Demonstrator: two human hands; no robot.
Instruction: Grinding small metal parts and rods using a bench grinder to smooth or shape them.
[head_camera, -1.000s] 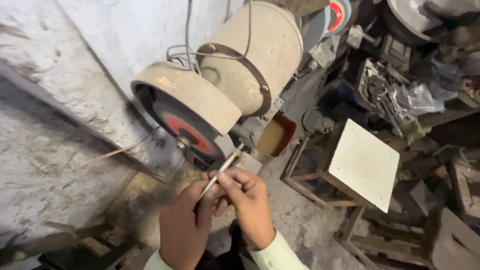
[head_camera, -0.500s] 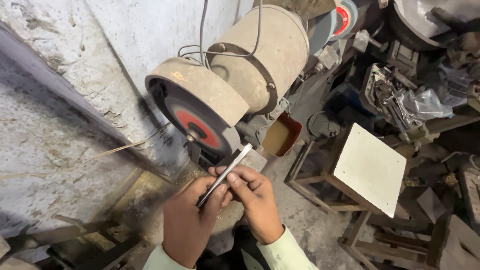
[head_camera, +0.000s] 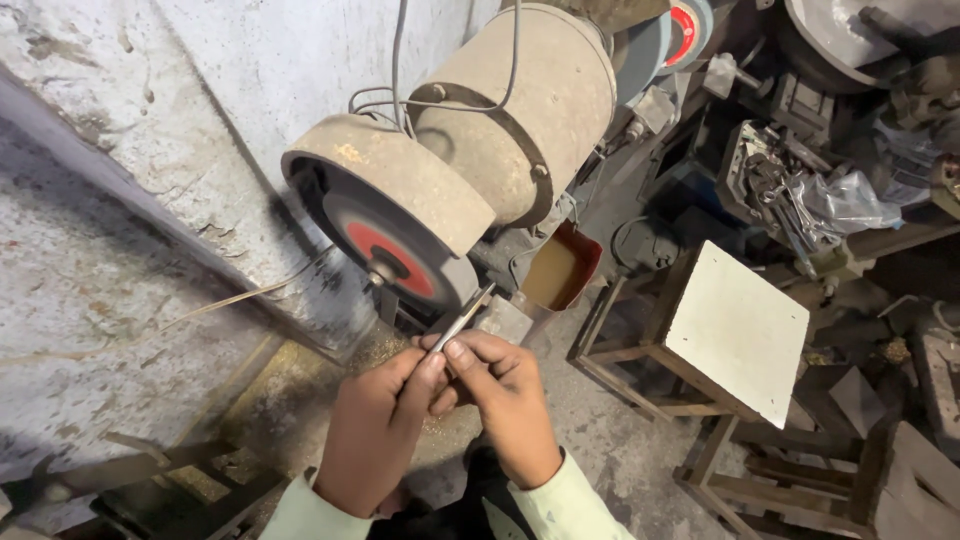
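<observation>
The left hand (head_camera: 375, 440) and the right hand (head_camera: 505, 405) are both pinched shut on a thin metal rod (head_camera: 462, 318), fingertips meeting around its lower end. The rod slants up from the hands, and its tip sits right at the lower edge of the grinding wheel (head_camera: 385, 255) (whether it touches, I cannot tell). The wheel, grey with a red centre, sits under a dusty guard (head_camera: 400, 170), with the drum-shaped motor (head_camera: 525, 100) behind it. Just right of the wheel hangs a small red tray (head_camera: 560, 268). Farther right of the wheel stands a wooden stool (head_camera: 735, 330) with a pale top.
</observation>
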